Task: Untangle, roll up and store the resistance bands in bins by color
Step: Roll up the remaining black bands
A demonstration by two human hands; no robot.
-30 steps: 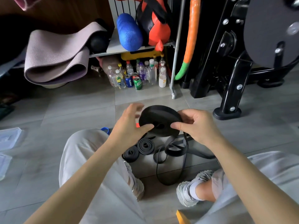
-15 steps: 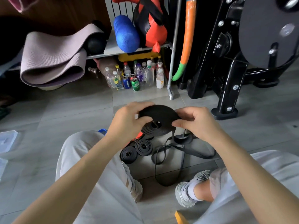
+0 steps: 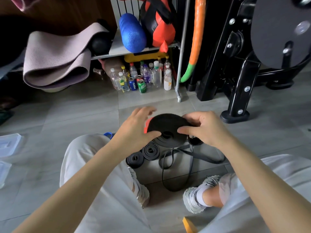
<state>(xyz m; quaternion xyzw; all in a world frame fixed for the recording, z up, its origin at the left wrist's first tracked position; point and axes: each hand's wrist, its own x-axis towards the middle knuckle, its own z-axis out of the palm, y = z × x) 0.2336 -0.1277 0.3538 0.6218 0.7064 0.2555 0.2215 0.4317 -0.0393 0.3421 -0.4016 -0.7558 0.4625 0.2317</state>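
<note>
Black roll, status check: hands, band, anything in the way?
Right hand pinches the black roll; left hand rests its thumb on it, fingers spread. Roll unfinished, loose tail trails to the floor. Two rolled bands lie below, not blocking.

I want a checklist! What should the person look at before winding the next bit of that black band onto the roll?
1. Grip on the black roll: the right hand pinches its edge; the left hand has its thumb on the face, fingers lifted. Ok.
2. Roll wound tight: the lower layers fan out sideways. Not ok.
3. Loose tail free of knots: it loops and crosses itself on the floor. Cannot tell.
4. Finished rolls wound up: two lie coiled on the floor. Ok.
5. Bin for black ready: clear bins sit at the left edge, but their contents are unclear. Cannot tell.
</note>
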